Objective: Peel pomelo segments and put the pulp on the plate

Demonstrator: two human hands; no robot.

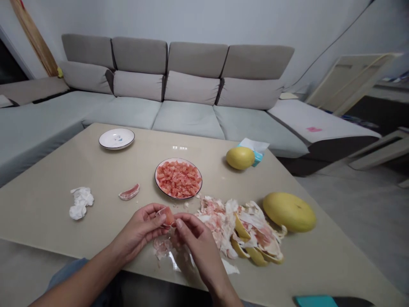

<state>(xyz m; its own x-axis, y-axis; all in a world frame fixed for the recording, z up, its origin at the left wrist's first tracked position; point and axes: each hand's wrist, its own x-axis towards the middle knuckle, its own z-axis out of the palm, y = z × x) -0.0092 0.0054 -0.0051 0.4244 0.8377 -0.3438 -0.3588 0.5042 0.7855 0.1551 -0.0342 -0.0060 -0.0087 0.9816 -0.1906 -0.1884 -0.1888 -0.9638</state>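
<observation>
Head view: your left hand point(137, 232) and right fingertips point(179, 223) hold a pomelo segment point(166, 216) in a narrow pinch, just beside the peel heap point(220, 224); small, close pinches peel membrane cleanly.

We're riding on the person's head here: one camera, facing forward and down, looking from just above and behind the left grip point(139, 230) and right grip point(194, 243), close in, with the worktop point(96, 170) stretching beyond them — and the sofa point(188, 119) far past the grips.

The left hand point(137, 230) and right hand point(194, 243) hide most of the pink fruit piece point(167, 216). The near right edge cuts off a blue-green thing point(315, 301).
</observation>
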